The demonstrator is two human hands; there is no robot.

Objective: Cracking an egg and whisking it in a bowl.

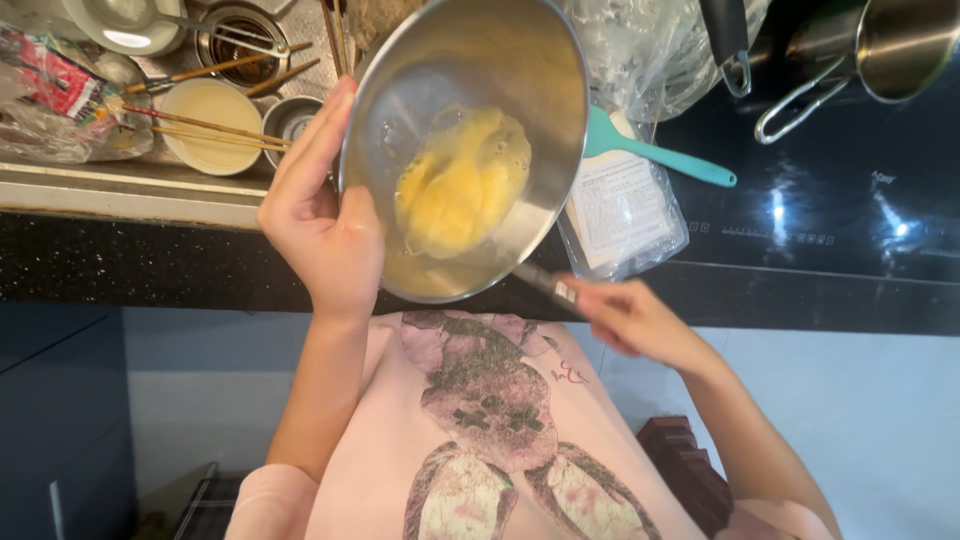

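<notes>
While the left hand (318, 225) clamps a tilted steel bowl (470, 130) of beaten egg (462, 180), the right hand (628, 315) pinches a blurred utensil (545, 280).

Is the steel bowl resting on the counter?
No, the left hand holds the steel bowl of beaten egg tilted above the counter.

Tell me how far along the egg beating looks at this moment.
Done: the eggs in the steel bowl look yellow and mostly blended. In hand: the left hand tilts the bowl while the right hand works a blurred utensil. Left: some streaks remain.
</notes>
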